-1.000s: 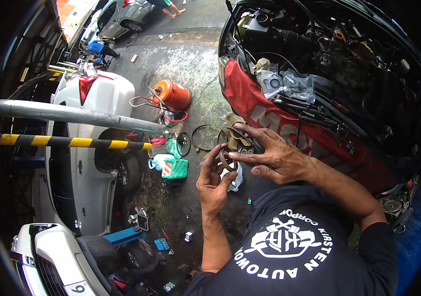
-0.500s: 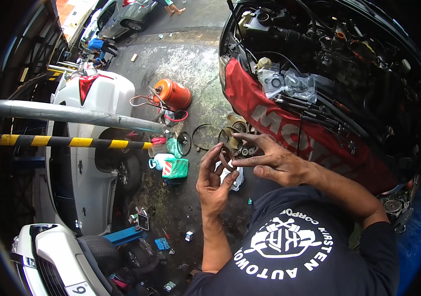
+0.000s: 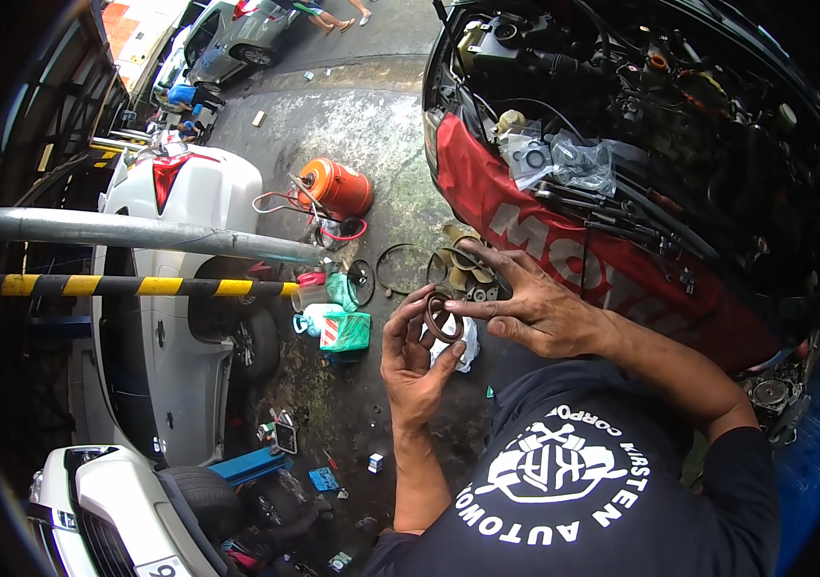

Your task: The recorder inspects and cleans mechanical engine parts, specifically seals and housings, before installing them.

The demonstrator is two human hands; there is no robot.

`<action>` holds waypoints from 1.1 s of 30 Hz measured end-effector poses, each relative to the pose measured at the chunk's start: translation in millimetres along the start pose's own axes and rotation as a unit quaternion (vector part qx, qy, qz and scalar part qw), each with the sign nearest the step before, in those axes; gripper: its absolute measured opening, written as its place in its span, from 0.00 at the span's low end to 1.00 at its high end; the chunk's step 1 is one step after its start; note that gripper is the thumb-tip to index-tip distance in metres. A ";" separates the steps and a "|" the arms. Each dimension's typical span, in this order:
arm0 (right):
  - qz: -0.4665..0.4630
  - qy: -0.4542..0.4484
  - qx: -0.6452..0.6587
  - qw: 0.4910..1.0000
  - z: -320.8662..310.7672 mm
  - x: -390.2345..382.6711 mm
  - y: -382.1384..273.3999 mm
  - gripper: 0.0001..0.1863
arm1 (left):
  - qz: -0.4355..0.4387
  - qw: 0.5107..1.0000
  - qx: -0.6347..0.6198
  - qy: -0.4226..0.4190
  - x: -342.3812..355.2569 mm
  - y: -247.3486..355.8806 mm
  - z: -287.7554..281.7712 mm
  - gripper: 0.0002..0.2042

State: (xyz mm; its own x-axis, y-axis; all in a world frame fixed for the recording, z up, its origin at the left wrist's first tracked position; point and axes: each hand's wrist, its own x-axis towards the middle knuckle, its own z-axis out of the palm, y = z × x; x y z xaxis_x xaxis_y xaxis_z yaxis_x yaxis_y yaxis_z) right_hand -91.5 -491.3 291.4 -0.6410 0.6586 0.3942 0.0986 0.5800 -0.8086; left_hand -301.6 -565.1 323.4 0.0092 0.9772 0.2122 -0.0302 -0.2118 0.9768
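My left hand [image 3: 413, 370] pinches a brown ring-shaped oil seal [image 3: 432, 324] between the thumb and the fingers, upright in front of my chest. The ring's opening faces more toward me. My right hand [image 3: 554, 315] is beside it with the fingers spread apart. Its index fingertip touches the ring's right edge, and the thumb is clear of it. Dark grime covers the fingers of both hands.
At the right, a car's open engine bay [image 3: 621, 87] has a red fender cover [image 3: 525, 216] with tools [image 3: 612, 216] and plastic bags [image 3: 578, 163] on it. Belts [image 3: 381, 264], an orange tank [image 3: 335, 188] and a green box [image 3: 356, 332] stand on the floor. White cars [image 3: 179, 337] line the left.
The seal has turned in my left hand, so its round opening shows more. My right index finger has shifted slightly left and up along its edge.
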 end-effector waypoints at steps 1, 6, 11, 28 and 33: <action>0.012 -0.015 0.053 0.998 1.1 -2.5 -1.6 0.24 | -0.006 1.000 -0.007 0.009 -0.4 0.9 -0.9 0.33; 0.069 -0.011 0.278 0.958 8.2 -3.0 -5.5 0.31 | -0.002 1.000 0.005 0.009 -1.9 -0.4 -5.3 0.34; 0.079 -0.013 0.152 0.985 14.6 -1.9 -4.6 0.32 | -0.002 1.000 -0.026 0.011 -0.3 -1.1 -4.1 0.34; 0.207 -0.033 0.561 0.801 18.0 -0.6 1.4 0.42 | -0.013 0.999 -0.023 0.024 -0.4 -3.1 0.1 0.33; 0.049 -0.014 0.071 0.996 11.9 -3.9 -0.3 0.31 | -0.020 0.999 -0.041 0.028 -0.1 -1.2 0.4 0.34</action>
State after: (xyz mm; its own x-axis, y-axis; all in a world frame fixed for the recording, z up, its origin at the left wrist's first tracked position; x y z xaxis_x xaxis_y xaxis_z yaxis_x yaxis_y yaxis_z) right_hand -98.1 -499.8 284.9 -0.6550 0.6935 0.3001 0.0536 0.4387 -0.8970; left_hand -301.2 -565.0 322.2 -0.0430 0.9846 0.1692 -0.1133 -0.1731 0.9784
